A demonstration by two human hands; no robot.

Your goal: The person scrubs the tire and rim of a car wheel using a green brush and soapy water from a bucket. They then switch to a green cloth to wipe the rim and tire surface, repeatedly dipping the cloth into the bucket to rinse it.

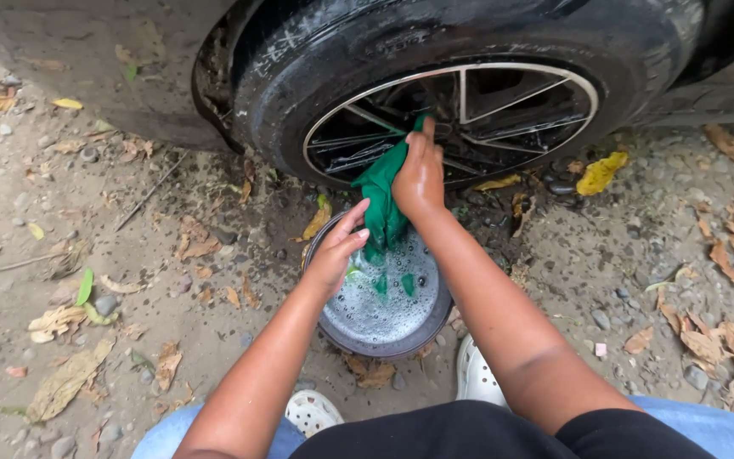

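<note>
Cloth [381,200] hangs lengthwise twelve-to-six, right hand [419,178] grip clamped on its top at wheel [469,110]; left hand [337,251] open at eight o'clock, over basin [333,327].

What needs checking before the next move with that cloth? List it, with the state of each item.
1. Right hand grips the green cloth: ok, fingers closed around it.
2. Cloth hangs over the bowl so drips fall in: ok.
3. Suds in the bowl: ok, foamy water fills it.
4. Left hand free: ok, it is open at the bowl's rim, holding nothing.
5. Bowl steady on the ground: cannot tell; it sits on gravel and leaves.
6. Wheel within reach: ok, the right hand is just in front of the spokes.
</note>
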